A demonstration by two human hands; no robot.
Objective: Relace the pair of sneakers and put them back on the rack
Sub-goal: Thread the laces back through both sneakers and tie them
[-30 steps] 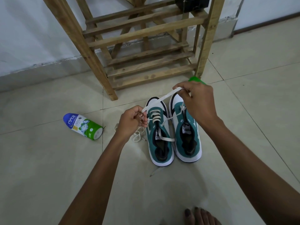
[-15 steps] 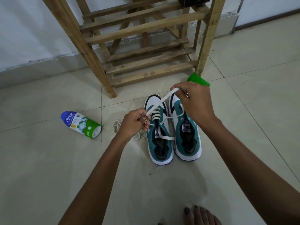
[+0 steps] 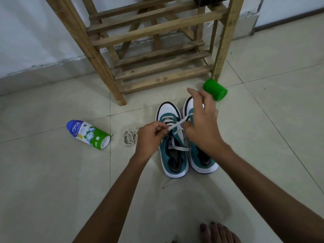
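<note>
- Where the two sneakers stand side by side on the tiled floor [image 3: 263,137], toes toward the rack, the left sneaker [image 3: 172,155] is teal with a white toe cap and white sole, and a white lace [image 3: 177,124] is threaded through its front eyelets only.
- The right sneaker [image 3: 203,163] touches it along its inner side; most of its front is hidden behind the right hand.
- The left hand [image 3: 151,135] pinches one end of the lace between thumb and curled fingers, just over the left edge of the left sneaker.
- The right hand [image 3: 201,123] hovers over the tongues of both shoes; its thumb and bent fingers appear to nip the lace near the eyelets, while the index finger sticks up and forward. The lace runs taut between the two hands.
- A loose stretch of lace lies across the opening of the left sneaker.
- A second white lace [image 3: 129,136] lies in a loose tangle on the floor, just left of the left hand.
- Farther left, a powder bottle [image 3: 88,134] with a blue top and green base lies on its side.
- A green cap [image 3: 215,91] lies on its side beyond the right sneaker's toe, near the rack's front right leg.
- The wooden rack [image 3: 157,71] stands against the wall, its lowest slats bare and near the sneakers' toes.
- Bare toes [image 3: 219,232] show at the bottom edge.
</note>
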